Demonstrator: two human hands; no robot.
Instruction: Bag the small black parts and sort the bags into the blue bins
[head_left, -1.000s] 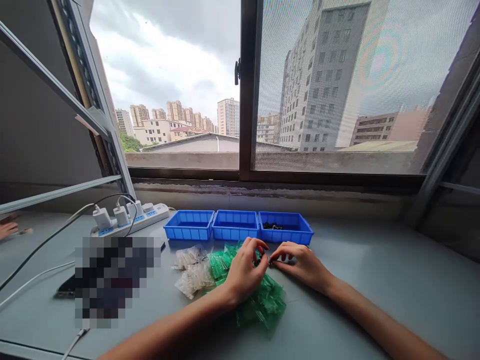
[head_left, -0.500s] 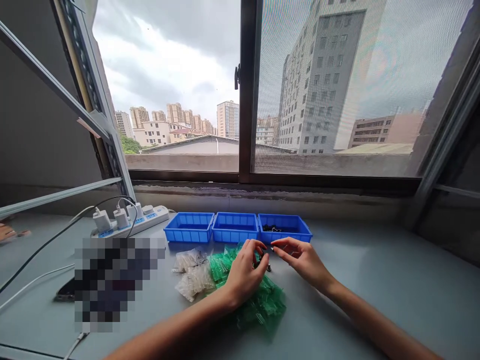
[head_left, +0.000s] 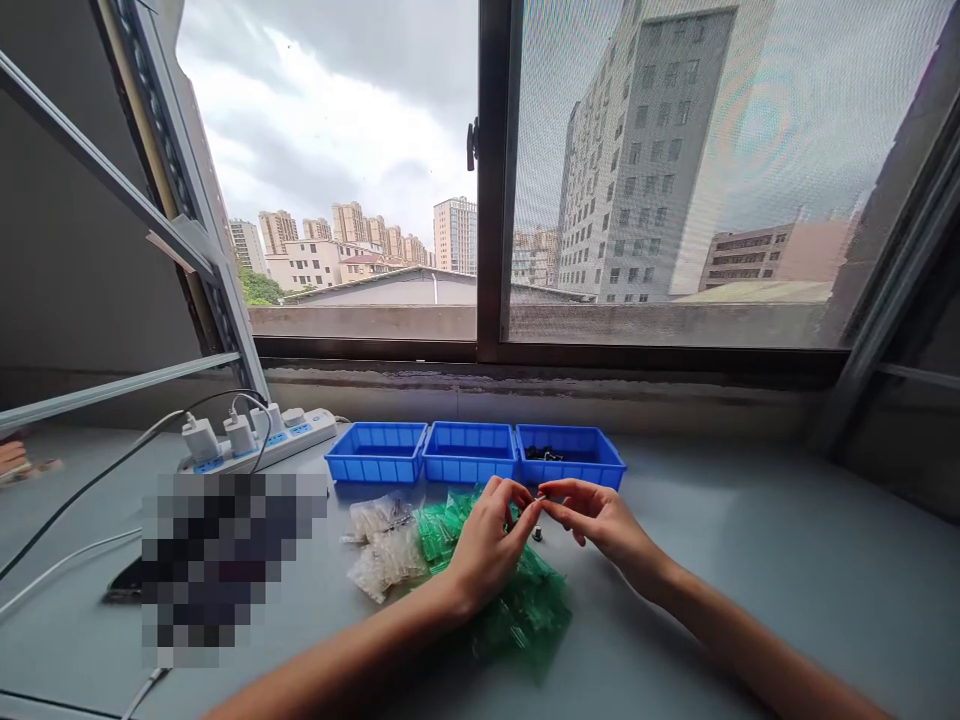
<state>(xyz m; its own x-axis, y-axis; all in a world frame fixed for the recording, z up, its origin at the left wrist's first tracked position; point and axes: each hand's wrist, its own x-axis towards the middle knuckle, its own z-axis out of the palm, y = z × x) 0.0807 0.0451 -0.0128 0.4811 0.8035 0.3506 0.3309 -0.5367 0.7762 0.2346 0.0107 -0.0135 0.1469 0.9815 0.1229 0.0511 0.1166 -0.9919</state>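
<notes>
Green bags under left hand; right hand fingers meet left's, both pinched closed.

Upper-floor workshop bench by window: blue parts bins, bagged components, power strip.

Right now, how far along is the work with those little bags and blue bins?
Early, by the looks. Done: a few small dark parts lie in the right blue bin. In hand: the left hand and right hand pinch a tiny piece between their fingertips. Left: a heap of green bags and some clear bags lie on the table.
</notes>
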